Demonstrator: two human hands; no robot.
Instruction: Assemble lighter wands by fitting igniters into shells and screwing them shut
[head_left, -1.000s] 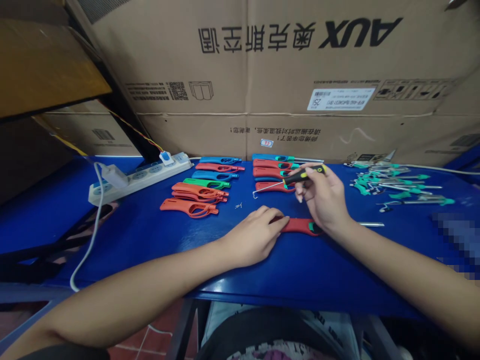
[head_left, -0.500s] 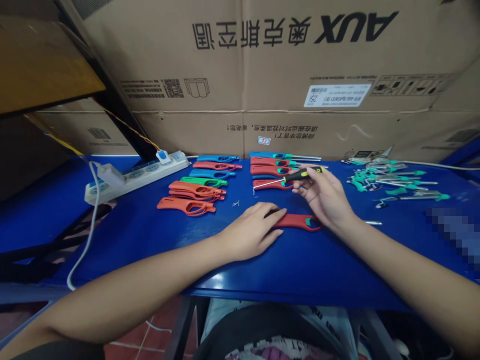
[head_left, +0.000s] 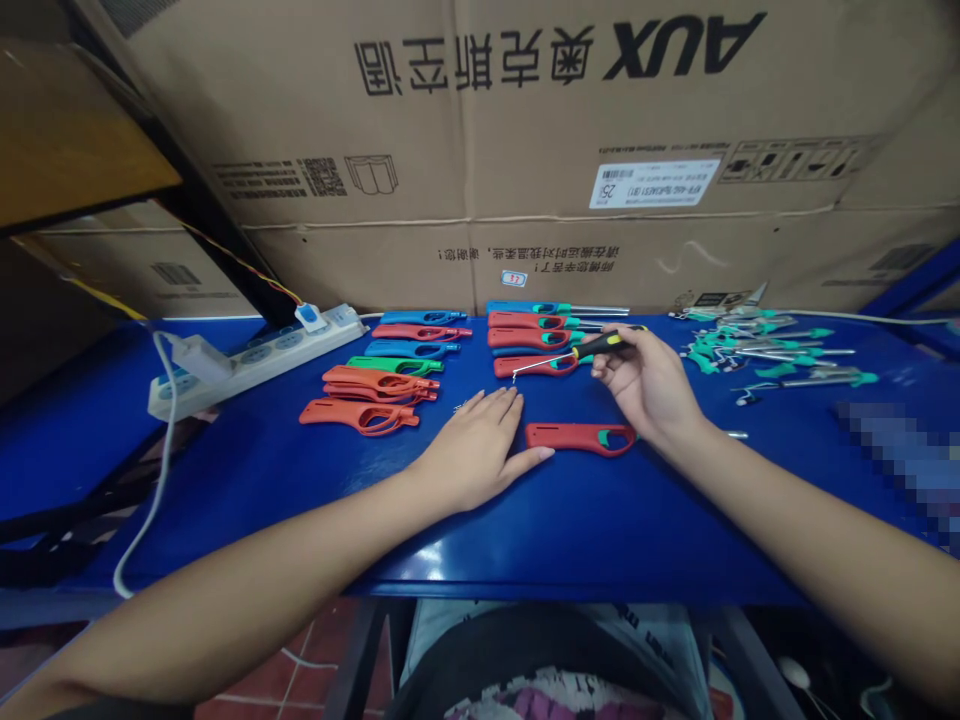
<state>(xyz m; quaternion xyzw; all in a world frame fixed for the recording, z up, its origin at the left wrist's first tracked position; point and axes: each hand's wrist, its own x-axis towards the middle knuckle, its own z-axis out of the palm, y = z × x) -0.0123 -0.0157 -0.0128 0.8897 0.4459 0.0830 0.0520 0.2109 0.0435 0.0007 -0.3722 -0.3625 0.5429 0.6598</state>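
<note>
My right hand grips a black and yellow screwdriver, its shaft pointing left. Tiny silvery screws show at the driver's tip, though I cannot tell whether they cling to it. Just below the tip, my left hand lies palm down with its fingers stretched out, holding nothing. A few more small screws peek out beside its fingertips. Between my hands lies a red lighter with a green trigger, close to my left thumb. My right hand and wrist hide part of its metal tube.
Several lighter shells in orange, green, blue and red lie in a column at left. Lighters with metal tubes are stacked at centre back. Green-and-metal lighter inserts are piled at right. A power strip and a cardboard box stand behind.
My left hand has left the red lighter and moved up and left, its fingers now extended near the screwdriver tip. My right hand keeps the screwdriver. The view has shifted slightly.
</note>
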